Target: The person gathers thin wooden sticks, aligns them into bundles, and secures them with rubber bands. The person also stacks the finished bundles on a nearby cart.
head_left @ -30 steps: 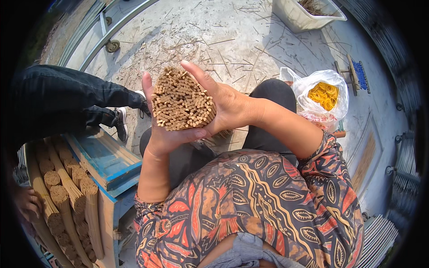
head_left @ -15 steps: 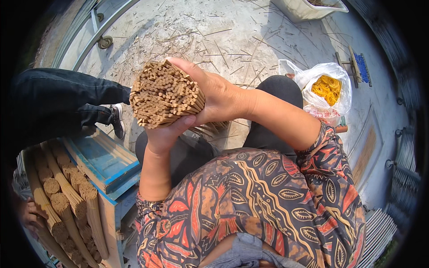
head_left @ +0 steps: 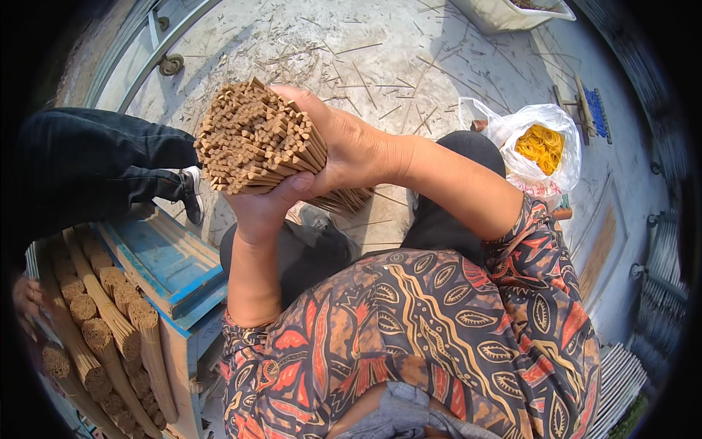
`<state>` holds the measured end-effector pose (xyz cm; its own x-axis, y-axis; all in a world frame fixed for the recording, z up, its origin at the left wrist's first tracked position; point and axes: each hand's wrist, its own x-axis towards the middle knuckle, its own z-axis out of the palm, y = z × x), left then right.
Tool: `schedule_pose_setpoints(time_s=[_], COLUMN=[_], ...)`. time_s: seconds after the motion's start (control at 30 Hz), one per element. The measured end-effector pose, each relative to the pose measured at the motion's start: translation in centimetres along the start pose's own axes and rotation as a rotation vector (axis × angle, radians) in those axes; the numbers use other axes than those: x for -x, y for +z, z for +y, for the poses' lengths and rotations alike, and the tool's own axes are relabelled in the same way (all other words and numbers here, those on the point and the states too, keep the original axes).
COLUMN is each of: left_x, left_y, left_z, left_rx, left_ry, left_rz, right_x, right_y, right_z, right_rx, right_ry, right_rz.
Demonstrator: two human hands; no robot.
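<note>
A thick bundle of thin brown sticks (head_left: 256, 139) is raised in front of me, its cut ends facing up toward my view. My right hand (head_left: 352, 143) wraps its right side, thumb along the top. From below, my left hand (head_left: 263, 211) clasps the bundle near its lower edge, with most of its fingers hidden behind the sticks. Both hands are closed around it. Below my hands, more stick lengths (head_left: 344, 199) show between my knees; whether they belong to this bundle I cannot tell.
Several stick bundles (head_left: 110, 314) lie at lower left beside a blue-edged wooden frame (head_left: 164, 256). A co-worker's hand (head_left: 28, 296) and dark-trousered leg (head_left: 95, 157) are at left. At right are yellow rubber bands (head_left: 540, 148) in a white bag (head_left: 569, 121). A white bin (head_left: 512, 20) stands far off.
The stick bundle and both my hands have shifted left, and its end has tilted slightly. At lower left the co-worker's hand has moved up and left, and another bundle's end now shows there.
</note>
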<state>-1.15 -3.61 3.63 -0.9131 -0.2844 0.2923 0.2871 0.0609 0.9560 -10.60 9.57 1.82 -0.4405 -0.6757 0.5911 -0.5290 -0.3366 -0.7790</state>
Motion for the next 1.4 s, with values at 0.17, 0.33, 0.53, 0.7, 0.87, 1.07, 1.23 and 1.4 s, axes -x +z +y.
schedule_pose_setpoints(time_s=[0.17, 0.33, 0.53, 0.7, 0.87, 1.07, 1.23, 1.4], left_x=[-2.6, -6.7, -11.5, -13.0, -13.1, -12.8, -13.7, -14.9], left_y=[0.2, 1.1, 3.3, 6.0, 5.9, 6.8, 7.7, 8.8], left_z=[0.3, 2.4, 4.8, 6.6, 5.8, 6.3, 7.4, 9.1], left_rx=[0.007, -0.047, -0.116, -0.111, -0.221, -0.135, -0.177, -0.358], left_ry=[0.144, 0.262, 0.512, 0.397, 0.227, 0.227, 0.494, 0.494], left_rz=[0.024, -0.044, -0.13, -0.199, -0.188, -0.094, -0.175, -0.407], right_x=[-2.4, -5.4, -6.8, -5.8, -4.6, -3.9, -6.6, -5.4], right_y=[-1.4, -3.6, -6.7, -8.7, -11.9, -11.3, -8.9, -10.4], right_z=[0.4, -0.1, -1.7, -2.7, -4.3, -5.7, -1.0, -1.5], right_rx=[-0.009, 0.048, 0.035, -0.161, -0.585, -0.439, 0.013, 0.227], right_ry=[-0.07, -0.22, -0.327, -0.451, -0.058, -0.086, -0.471, -0.315], right_rz=[-0.006, 0.126, 0.349, 0.357, 0.187, 0.298, 0.594, 0.602])
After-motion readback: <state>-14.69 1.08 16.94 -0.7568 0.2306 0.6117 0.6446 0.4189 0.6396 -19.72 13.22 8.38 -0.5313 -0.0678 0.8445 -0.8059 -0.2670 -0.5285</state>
